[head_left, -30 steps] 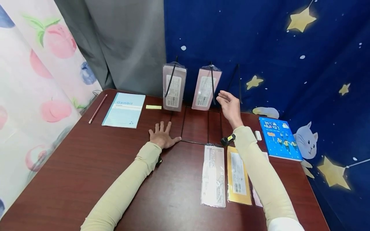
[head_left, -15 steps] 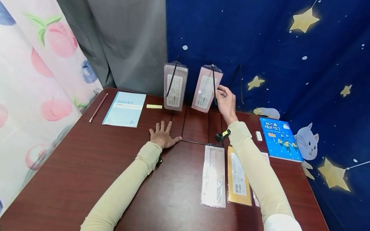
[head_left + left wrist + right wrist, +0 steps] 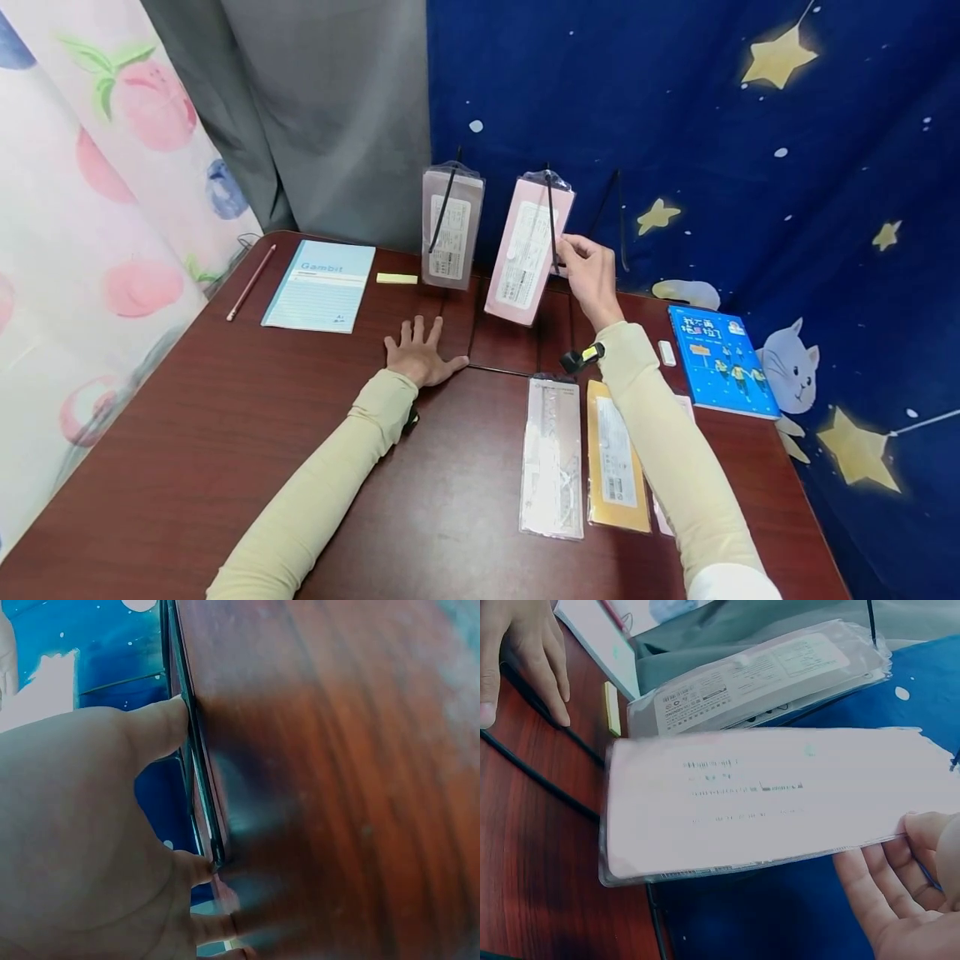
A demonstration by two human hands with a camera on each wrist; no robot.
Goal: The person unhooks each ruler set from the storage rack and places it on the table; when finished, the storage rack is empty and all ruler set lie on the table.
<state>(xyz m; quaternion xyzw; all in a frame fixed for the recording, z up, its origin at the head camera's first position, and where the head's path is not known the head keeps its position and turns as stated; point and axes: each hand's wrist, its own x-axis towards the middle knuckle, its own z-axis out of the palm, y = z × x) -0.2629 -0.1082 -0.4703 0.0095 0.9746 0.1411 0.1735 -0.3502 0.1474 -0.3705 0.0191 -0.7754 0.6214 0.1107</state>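
A pink packet (image 3: 527, 254) in a clear sleeve hangs by its top from the middle black hook, its lower end tilted forward. My right hand (image 3: 590, 273) pinches its right edge between thumb and fingers. In the right wrist view, the thumb lies on the label side of the pink packet (image 3: 757, 799) and the fingers are behind it. A greyish packet (image 3: 452, 229) hangs on the left hook, apart from my hands. My left hand (image 3: 418, 354) rests with spread fingers on the tabletop, its thumb at the rack's black base bar (image 3: 196, 757).
A bare hook (image 3: 622, 229) stands at the right. On the table lie a whitish packet (image 3: 551, 458), a yellow packet (image 3: 618, 462) and a pinkish one partly under my right sleeve. Around them are a notebook (image 3: 321, 287), pencil (image 3: 251, 283), yellow strip (image 3: 397, 278), white eraser (image 3: 667, 353) and blue book (image 3: 723, 362).
My right hand has moved left to the middle pink packet and now pinches its edge. The packet's lower end has swung toward me. My left hand has stayed in place.
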